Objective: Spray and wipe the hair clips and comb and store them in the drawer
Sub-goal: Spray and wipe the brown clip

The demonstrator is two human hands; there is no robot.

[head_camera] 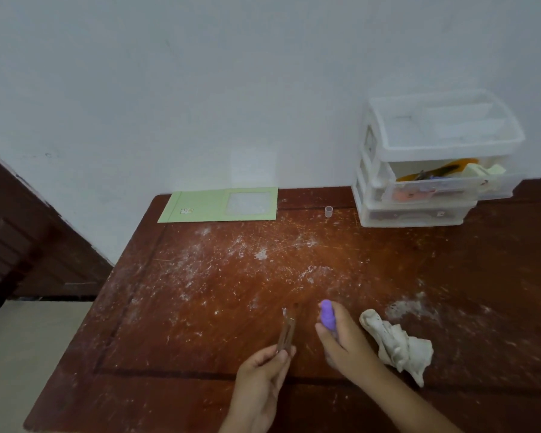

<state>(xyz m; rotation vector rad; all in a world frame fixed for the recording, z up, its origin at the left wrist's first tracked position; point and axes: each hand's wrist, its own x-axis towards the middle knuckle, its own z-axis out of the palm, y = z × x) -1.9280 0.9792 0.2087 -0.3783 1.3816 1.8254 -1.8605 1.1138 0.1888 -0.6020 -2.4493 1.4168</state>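
Low in the frame's centre, the left hand (264,370) is pinching a brown clip (286,334) by its near end, tip pointing up-frame. Just right, the right hand (344,339) is gripping a purple-topped sprayer (327,314). A crumpled cloth (397,343) is lying further right on the table (200,307); the drawers (431,170) are standing upper right, the middle one pulled open.

Left hand (263,368) pinches a thin object, seemingly a clip; right hand (345,337) has fingers curled, gripping.

Reddish-brown wooden table (200,307) flecked with white scuffs; purple spray bottle top (327,314); brown hair clip (286,334); off-white cloth (397,342); pale green folder (200,206); translucent white drawer unit (419,214).
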